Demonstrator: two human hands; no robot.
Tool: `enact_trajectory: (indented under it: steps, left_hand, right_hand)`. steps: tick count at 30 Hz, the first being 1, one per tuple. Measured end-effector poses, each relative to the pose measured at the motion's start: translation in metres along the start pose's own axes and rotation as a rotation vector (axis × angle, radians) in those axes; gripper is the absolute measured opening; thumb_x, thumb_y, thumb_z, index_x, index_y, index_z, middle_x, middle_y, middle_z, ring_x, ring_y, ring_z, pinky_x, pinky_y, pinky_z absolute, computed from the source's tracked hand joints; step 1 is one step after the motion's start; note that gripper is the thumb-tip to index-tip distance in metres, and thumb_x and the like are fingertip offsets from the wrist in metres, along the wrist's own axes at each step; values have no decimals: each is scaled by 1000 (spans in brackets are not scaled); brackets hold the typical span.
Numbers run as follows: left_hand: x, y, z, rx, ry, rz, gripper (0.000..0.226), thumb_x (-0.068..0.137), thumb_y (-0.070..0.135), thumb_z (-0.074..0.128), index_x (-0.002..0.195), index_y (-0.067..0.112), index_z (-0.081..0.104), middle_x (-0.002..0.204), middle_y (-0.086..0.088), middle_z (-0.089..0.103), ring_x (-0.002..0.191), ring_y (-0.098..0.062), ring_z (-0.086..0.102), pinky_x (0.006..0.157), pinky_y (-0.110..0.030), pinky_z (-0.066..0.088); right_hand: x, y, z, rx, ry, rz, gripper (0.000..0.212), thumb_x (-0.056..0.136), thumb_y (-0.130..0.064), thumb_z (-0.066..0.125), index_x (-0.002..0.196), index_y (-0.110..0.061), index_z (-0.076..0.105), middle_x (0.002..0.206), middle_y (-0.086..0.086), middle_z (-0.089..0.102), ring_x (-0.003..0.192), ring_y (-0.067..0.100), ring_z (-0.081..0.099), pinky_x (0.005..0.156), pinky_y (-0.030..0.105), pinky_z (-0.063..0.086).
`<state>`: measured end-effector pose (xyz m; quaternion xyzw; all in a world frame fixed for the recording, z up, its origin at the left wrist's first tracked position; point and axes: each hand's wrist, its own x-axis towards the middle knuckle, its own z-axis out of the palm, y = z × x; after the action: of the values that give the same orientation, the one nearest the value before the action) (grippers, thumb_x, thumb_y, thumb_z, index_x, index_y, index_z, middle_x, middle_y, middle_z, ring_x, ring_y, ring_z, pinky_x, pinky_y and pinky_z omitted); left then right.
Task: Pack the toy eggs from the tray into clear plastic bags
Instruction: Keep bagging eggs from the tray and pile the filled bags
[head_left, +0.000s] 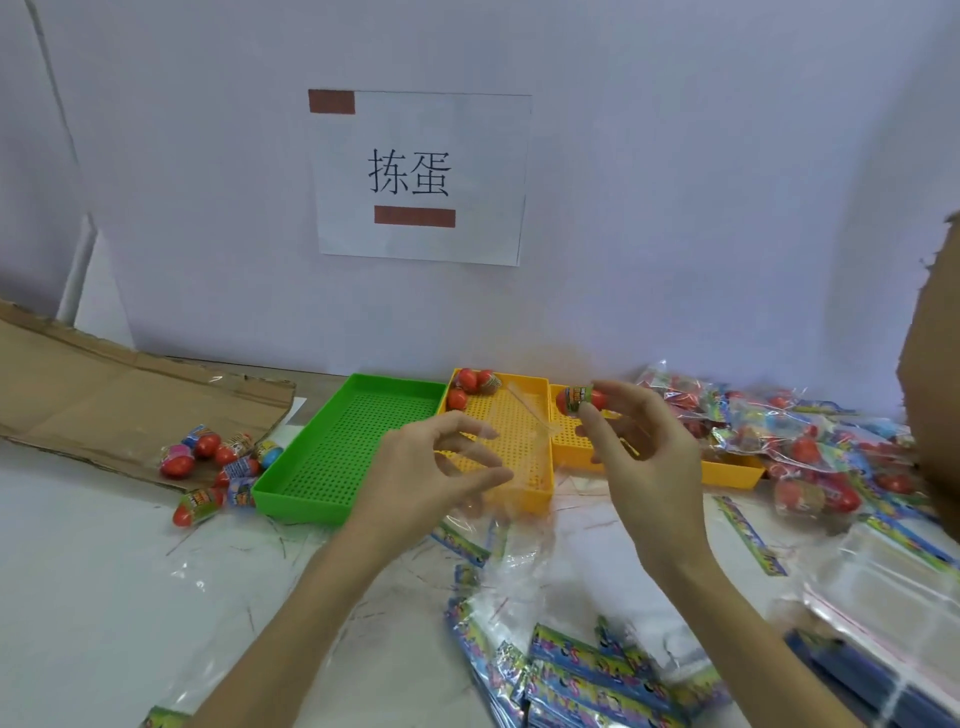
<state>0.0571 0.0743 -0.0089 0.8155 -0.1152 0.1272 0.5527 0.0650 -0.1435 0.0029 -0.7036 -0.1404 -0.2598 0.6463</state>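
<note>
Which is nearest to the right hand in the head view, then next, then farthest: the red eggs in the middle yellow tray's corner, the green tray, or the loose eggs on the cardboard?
From the right hand, whose fingers hold a toy egg:
1. Red eggs in the yellow tray's far corner, just left of it.
2. Green tray, further left.
3. Loose eggs on the cardboard, far left.

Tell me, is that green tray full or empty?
Empty. The green tray shows only its bare perforated floor; loose toy eggs lie outside it, to its left.
</note>
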Motion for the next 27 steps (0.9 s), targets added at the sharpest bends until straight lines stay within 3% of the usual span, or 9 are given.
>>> enact_trajectory:
  steps: [4,10,13,17,19,23,27]
  left_hand:
    - [-4,2,5,10,-27,97,42,74,33,93,111,27,73,93,11,81,65,-17,77,63,-29,63]
    - [-6,5,8,-16,-13,211,34,78,40,88,108,34,74,92,12,79,60,-3,66,62,-20,55]
    - [-6,4,9,27,-20,226,29,81,40,87,107,32,76,88,10,75,64,-12,66,63,-24,53]
    - [-6,5,11,67,-27,254,27,84,41,86,106,32,75,84,15,73,61,-4,60,63,-16,47]
    - [-7,6,11,78,-20,271,28,84,43,84,108,31,76,86,16,73,62,-3,58,63,-13,44]
    - [-7,6,10,125,15,279,32,84,51,79,109,31,75,85,13,72,59,-5,54,59,-13,41]
    - [-7,3,11,144,-21,261,24,86,35,85,105,24,74,78,10,67,61,-11,59,59,-15,44]
  right_hand:
    - [-3,-12,3,-31,-116,-101,22,91,-22,78,110,-26,69,105,-11,76,100,13,74,78,25,60]
    - [-10,-12,9,-177,-317,-138,31,89,-21,80,115,-26,63,106,-21,70,86,6,75,67,26,60]
    - [-11,-10,10,-227,-367,-146,24,90,-21,79,108,-23,64,101,-20,72,87,5,74,65,26,58]
    - [-11,-7,9,-219,-382,-144,9,99,-24,69,107,-24,72,97,-16,75,90,10,73,65,34,59]
    - [-12,-6,11,-205,-405,-120,17,104,-27,59,105,-26,76,99,-15,72,88,13,69,64,32,56]
    - [-16,-2,17,-207,-460,-35,30,104,-38,52,107,-28,80,110,-12,63,103,12,62,76,23,52]
    - [-26,-6,21,-114,-590,132,43,102,-54,42,113,-35,79,120,-5,52,117,1,52,95,12,44]
